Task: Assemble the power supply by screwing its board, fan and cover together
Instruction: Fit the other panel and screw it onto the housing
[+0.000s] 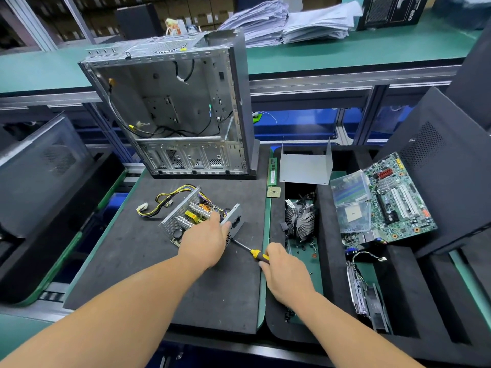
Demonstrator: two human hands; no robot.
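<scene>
On the dark foam mat (148, 261) in the middle of the table lies the open power supply (196, 216), its cover off, so the board with silver heat sinks and yellow parts shows inside the perforated metal shell. The left hand (206, 241) presses down over its near right corner, fingers curled over the end plate, hiding that corner and part of the board. A bundle of yellow and black cables (162, 201) trails from its far left side to a white connector.

The right hand (283, 266) grips a screwdriver (251, 250) by its yellow and black handle; most of the handle is buried in the fist. The shaft runs up and left to the near right side of the power supply, but its tip is lost under the left hand, so whether it sits on a screw cannot be told.

Far of the mat stands an empty computer case (183, 110), open side toward the viewer. To the right, a bent metal cover (305, 166) stands in a foam tray, with a CPU chip (273, 192) just left of it, a cooler fan (301, 219) nearer, and a motherboard (396, 197) leaning at the far right, partly behind clear plastic boxes (352, 200). What looks like a drive (368, 296) at near right is blurred.
</scene>
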